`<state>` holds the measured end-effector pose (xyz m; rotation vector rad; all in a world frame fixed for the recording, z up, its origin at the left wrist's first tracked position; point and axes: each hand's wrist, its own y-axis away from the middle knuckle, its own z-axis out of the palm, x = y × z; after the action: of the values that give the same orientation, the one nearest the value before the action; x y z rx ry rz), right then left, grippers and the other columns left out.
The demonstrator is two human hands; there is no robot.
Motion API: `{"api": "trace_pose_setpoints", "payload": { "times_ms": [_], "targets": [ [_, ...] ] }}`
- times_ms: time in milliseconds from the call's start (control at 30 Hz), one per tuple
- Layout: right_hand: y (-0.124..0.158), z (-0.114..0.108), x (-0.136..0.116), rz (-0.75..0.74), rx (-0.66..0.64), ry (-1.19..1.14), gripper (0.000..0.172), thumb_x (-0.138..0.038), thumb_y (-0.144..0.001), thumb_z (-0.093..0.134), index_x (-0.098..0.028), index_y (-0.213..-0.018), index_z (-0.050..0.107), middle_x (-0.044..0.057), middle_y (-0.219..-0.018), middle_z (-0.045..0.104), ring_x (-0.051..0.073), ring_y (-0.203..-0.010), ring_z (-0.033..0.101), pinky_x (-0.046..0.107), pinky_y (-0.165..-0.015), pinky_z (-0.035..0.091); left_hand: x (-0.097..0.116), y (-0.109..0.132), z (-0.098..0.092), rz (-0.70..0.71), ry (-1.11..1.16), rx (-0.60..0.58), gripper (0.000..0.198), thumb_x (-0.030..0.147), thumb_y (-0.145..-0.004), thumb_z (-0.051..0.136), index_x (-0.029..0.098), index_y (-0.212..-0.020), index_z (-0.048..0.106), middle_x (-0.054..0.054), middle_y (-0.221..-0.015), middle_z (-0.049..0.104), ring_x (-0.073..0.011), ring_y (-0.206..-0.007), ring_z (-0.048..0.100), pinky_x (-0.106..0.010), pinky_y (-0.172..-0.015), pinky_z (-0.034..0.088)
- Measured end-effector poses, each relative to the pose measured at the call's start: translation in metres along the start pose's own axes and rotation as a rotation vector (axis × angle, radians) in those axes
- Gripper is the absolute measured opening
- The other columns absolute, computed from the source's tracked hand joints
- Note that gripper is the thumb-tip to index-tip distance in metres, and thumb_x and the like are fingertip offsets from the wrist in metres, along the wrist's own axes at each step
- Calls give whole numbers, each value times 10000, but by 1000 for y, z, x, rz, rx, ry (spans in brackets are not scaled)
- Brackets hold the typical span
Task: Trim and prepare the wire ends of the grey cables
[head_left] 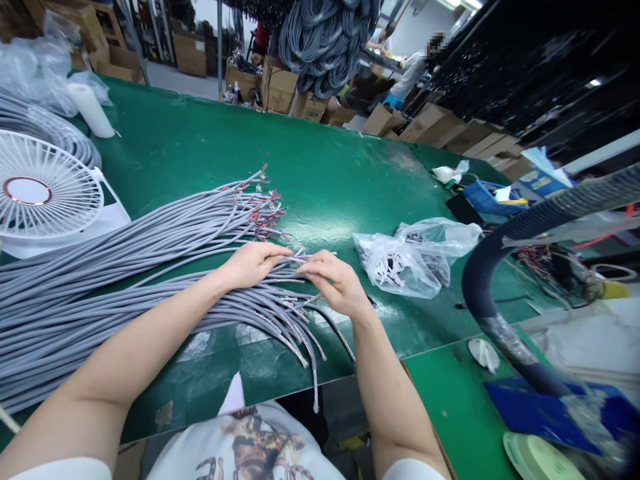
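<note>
A large bundle of grey cables lies across the green table, with stripped ends showing red and white wires at the upper group. My left hand rests on the cable ends of the lower group, fingers closed over them. My right hand pinches the tip of one grey cable between thumb and fingers, right beside my left hand. Lower cable ends fan out toward the table's front edge.
A white desk fan stands at the left. Clear plastic bags with small dark parts lie right of my hands. A black corrugated hose arcs at the right. Cardboard boxes and a person are at the back.
</note>
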<state>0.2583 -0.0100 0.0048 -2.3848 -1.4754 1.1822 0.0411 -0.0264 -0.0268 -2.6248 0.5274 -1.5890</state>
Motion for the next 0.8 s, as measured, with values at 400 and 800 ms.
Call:
{"api": "trace_pose_setpoints", "payload": {
  "times_ms": [400,800],
  "targets": [
    [-3,17,-16,145,107,324,286,-253,-897,535,-222,-1170,615,48,-814,607,150,-678,558,262,-633,455,-1,0,-2,-57,135,74,358,260,-871,453,125,-1135,652,34,-552,473,-97,-497,388,-216,-519,322],
    [-29,54,5,168,287,639,268,-270,-951,400,-192,-853,638,65,-732,642,157,-645,564,252,-574,360,-4,-4,-3,-107,503,210,413,275,-764,582,150,-1118,410,89,-531,519,-83,-500,482,-200,-556,361]
  ]
}}
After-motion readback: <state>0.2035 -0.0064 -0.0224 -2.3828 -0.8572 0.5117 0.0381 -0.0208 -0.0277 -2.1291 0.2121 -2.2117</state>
